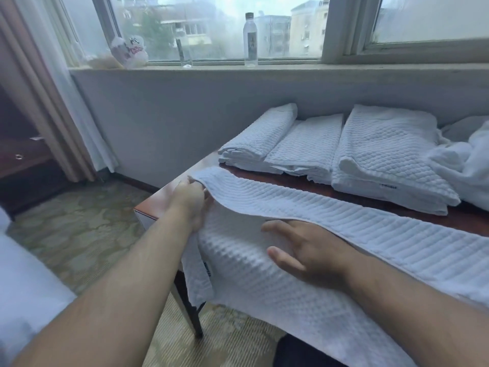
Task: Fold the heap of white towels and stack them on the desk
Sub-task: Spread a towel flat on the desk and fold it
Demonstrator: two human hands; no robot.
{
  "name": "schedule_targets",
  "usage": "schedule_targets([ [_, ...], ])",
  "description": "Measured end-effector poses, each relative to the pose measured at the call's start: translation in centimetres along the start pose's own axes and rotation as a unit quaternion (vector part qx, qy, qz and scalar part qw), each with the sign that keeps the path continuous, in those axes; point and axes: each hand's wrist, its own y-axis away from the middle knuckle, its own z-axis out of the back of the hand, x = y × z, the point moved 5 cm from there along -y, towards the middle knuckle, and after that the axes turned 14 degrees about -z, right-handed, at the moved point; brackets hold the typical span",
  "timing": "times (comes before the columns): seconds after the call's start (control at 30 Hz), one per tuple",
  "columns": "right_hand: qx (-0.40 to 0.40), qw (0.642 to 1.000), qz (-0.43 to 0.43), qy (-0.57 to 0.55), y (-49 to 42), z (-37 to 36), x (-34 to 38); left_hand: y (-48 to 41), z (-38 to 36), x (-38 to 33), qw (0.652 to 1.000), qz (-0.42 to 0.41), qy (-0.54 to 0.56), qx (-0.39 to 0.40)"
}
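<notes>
The left hand (191,198) is pinching the waffle towel (277,282) by its folded edge, to carry it over. The right hand (304,250), fingers spread, is pressing the towel flat on the desk (158,200) so it does not slide.

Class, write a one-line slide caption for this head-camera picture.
Left hand pinches the edge of a white towel on the desk, right hand rests flat on it; folded towels lie behind.

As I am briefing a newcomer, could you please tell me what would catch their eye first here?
The white towel draped over the desk, the left hand pinching its corner and the right hand resting flat on it. Behind lie folded towels; a water bottle stands on the windowsill.
</notes>
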Motion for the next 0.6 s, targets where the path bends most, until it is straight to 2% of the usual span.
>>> schedule_targets([
  [0.1, -0.030, 0.999, 0.011, -0.031, 0.7, 0.4, 2.1, -0.1, -0.3, -0.2, 0.994, -0.006, -0.096, 0.056],
  [0.17, -0.084, 0.993, 0.010, -0.087, 0.4, 0.9, 3.3, -0.3, -0.2, -0.4, 0.963, -0.044, -0.241, 0.109],
  [0.2, -0.132, 0.986, 0.012, -0.099, 0.2, 1.3, 3.6, -0.3, -0.1, -0.9, 0.930, -0.083, -0.334, 0.131],
  [0.23, -0.178, 0.979, 0.010, -0.093, -0.1, 1.6, 3.9, -0.3, 0.0, -1.3, 0.877, -0.126, -0.440, 0.149],
  [0.27, -0.210, 0.975, 0.003, -0.071, -0.5, 1.8, 4.1, -0.2, 0.2, -1.7, 0.805, -0.157, -0.548, 0.164],
  [0.3, -0.215, 0.976, -0.009, -0.041, -1.0, 1.7, 4.0, -0.1, 0.3, -1.7, 0.737, -0.168, -0.630, 0.180],
  [0.33, -0.186, 0.982, -0.032, -0.014, -1.6, 1.3, 3.7, -0.1, 0.8, -1.7, 0.692, -0.157, -0.678, 0.192],
  [0.37, -0.135, 0.989, -0.060, 0.004, -2.3, 0.5, 3.2, -0.1, 1.5, -1.8, 0.681, -0.128, -0.692, 0.201],
  [0.47, -0.004, 0.995, -0.089, 0.050, -3.0, -2.3, 1.4, 0.0, 3.6, -2.0, 0.712, -0.039, -0.661, 0.234],
  [0.6, 0.023, 0.994, -0.093, 0.059, -3.2, -2.9, 0.4, 0.2, 5.5, -3.1, 0.677, -0.023, -0.675, 0.294],
])
